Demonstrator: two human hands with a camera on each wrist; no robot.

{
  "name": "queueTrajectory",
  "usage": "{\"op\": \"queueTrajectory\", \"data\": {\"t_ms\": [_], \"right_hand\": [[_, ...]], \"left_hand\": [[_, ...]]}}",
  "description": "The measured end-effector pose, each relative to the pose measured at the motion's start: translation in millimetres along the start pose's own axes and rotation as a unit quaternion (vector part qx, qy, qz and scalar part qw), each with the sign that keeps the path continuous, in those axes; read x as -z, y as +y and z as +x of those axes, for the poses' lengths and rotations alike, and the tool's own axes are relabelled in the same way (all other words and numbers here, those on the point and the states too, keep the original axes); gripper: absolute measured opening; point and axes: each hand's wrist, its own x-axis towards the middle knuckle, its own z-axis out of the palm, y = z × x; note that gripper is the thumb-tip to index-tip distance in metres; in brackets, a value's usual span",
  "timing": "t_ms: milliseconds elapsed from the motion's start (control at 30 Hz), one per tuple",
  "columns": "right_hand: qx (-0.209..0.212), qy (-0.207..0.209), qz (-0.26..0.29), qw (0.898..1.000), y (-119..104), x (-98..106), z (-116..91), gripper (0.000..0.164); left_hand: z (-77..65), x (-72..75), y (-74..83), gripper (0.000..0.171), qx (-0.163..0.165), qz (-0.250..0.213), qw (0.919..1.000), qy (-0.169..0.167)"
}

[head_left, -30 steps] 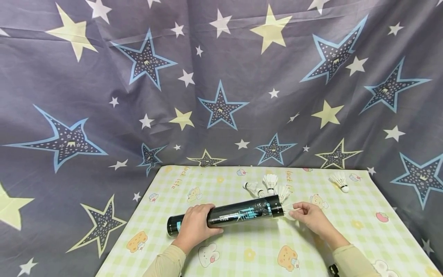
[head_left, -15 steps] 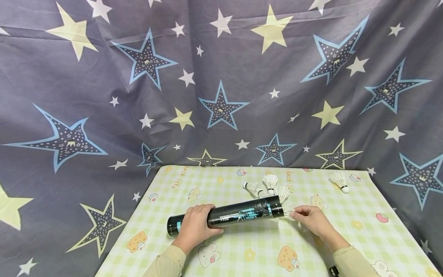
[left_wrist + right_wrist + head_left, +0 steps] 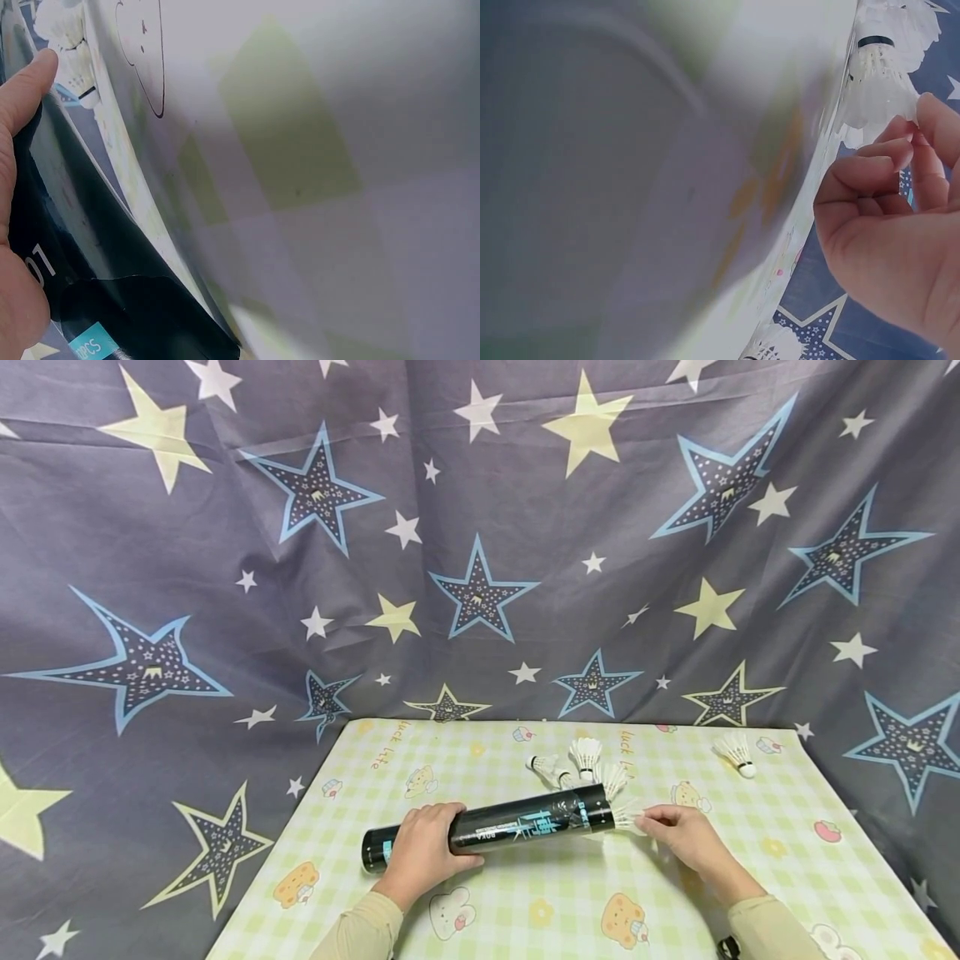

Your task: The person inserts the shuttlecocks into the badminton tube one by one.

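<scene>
My left hand [image 3: 426, 850] grips a long black shuttlecock tube [image 3: 517, 825] with blue and white print, lying slanted over the table. In the left wrist view the thumb [image 3: 34, 86] stretches along the dark tube [image 3: 112, 240]. At the tube's right end, my right hand [image 3: 690, 845] pinches the feather edge of a white shuttlecock [image 3: 625, 818]. The right wrist view shows this shuttlecock [image 3: 881, 90] with its skirt toward my fingertips [image 3: 922, 112] and a black band at its far end. Its cork is hidden in the head view.
Several white shuttlecocks [image 3: 586, 758] lie bunched behind the tube, partly covered by it. Another shuttlecock [image 3: 737, 755] lies alone at the back right. The table's cloth [image 3: 540, 877] is green checked, and a grey star-print curtain [image 3: 480, 485] hangs behind the table's back edge.
My right hand has shifted slightly right, and a little more of the pinched shuttlecock's feathers shows beyond the tube's end. The left hand and tube have stayed in place.
</scene>
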Motion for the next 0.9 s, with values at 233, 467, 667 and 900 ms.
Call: {"op": "queueTrajectory", "data": {"t_ms": [233,467,667,900], "right_hand": [[-0.01,0.004,-0.004,1.0,-1.3,8.7,-2.2,0.034],[-0.018,0.014,0.021,1.0,0.5,20.3,-1.4,0.042],[-0.033,0.014,0.079,0.996,-5.8,33.6,-6.4,0.046],[-0.023,0.012,0.137,0.99,-17.0,41.1,-10.2,0.036]], "left_hand": [[1.7,-1.2,0.9,0.086,0.006,-0.01,0.9999,-0.004],[2.9,-3.4,-1.1,0.087,0.01,-0.003,0.9999,-0.002],[3.6,-5.1,-2.3,0.087,0.006,-0.001,1.0,0.002],[4.5,-4.2,-2.2,0.086,0.009,-0.004,0.9999,-0.003]]}}
